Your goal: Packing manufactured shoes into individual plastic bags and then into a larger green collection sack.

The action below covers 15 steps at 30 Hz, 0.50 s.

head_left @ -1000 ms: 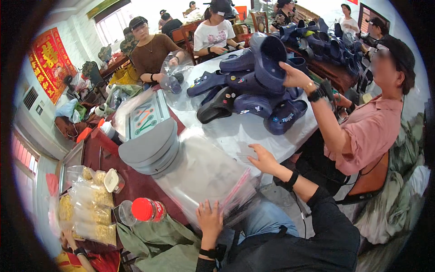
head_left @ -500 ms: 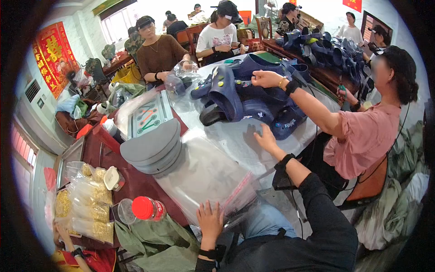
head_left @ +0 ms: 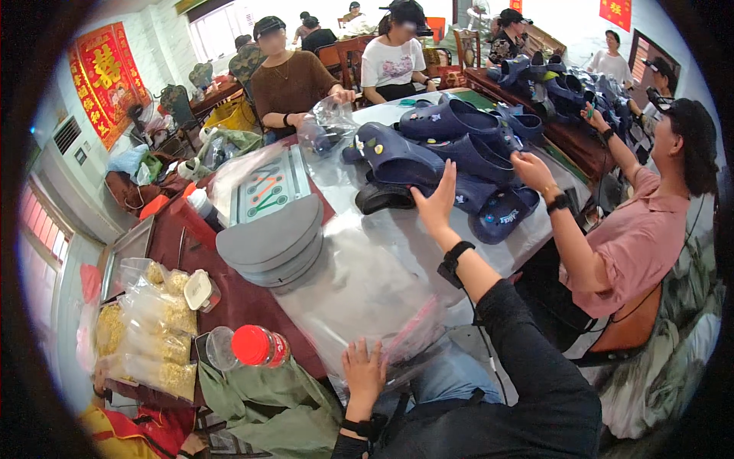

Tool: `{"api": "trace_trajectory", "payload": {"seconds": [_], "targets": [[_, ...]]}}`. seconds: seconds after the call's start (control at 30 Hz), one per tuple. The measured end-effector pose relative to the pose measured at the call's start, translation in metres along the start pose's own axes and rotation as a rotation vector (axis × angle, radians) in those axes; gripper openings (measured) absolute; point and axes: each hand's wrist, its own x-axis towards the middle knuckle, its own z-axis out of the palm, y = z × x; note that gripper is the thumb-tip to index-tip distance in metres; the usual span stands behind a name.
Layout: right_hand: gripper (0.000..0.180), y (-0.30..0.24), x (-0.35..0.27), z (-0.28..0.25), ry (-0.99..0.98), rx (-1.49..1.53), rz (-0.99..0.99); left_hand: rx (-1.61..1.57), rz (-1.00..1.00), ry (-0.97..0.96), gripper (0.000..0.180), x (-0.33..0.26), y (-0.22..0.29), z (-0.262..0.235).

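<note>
My left hand [head_left: 364, 372] lies flat with fingers stretched at the near edge of a stack of clear plastic bags [head_left: 371, 294]. Ahead, my right hand [head_left: 437, 203] reaches to a heap of navy clogs with its thumb and fingers apart, nothing held between them. Its fingertips are at a navy clog [head_left: 386, 162] with yellow charms on its upper; whether they touch is unclear. A clog with a black sole [head_left: 384, 198] lies on its side just left of that hand. Another navy clog [head_left: 505, 218] with light markings rests at the heap's near right.
Grey curved pieces [head_left: 271, 243] are stacked left of the bags, beside a tray [head_left: 269, 187]. A red-lidded jar [head_left: 258, 346] and bags of small yellow pieces [head_left: 164, 325] stand at the left. A person in pink [head_left: 638, 229] sits close on my right, one hand at the clogs.
My right hand has moved forward to the clogs. The co-worker in pink has drawn their near hand back to the heap's right side. My left hand stays on the bags.
</note>
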Motion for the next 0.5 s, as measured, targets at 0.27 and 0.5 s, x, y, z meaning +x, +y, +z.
{"api": "trace_trajectory", "payload": {"seconds": [0.27,0.5], "targets": [[0.048,0.037,0.025,0.010,-0.268,0.022,0.284,-0.042,0.010,0.034,0.047,0.001,0.002,-0.003],[0.047,0.026,0.000,-0.089,-0.562,0.820,0.851,0.013,0.029,-0.007,0.043,0.010,0.005,0.001]]}}
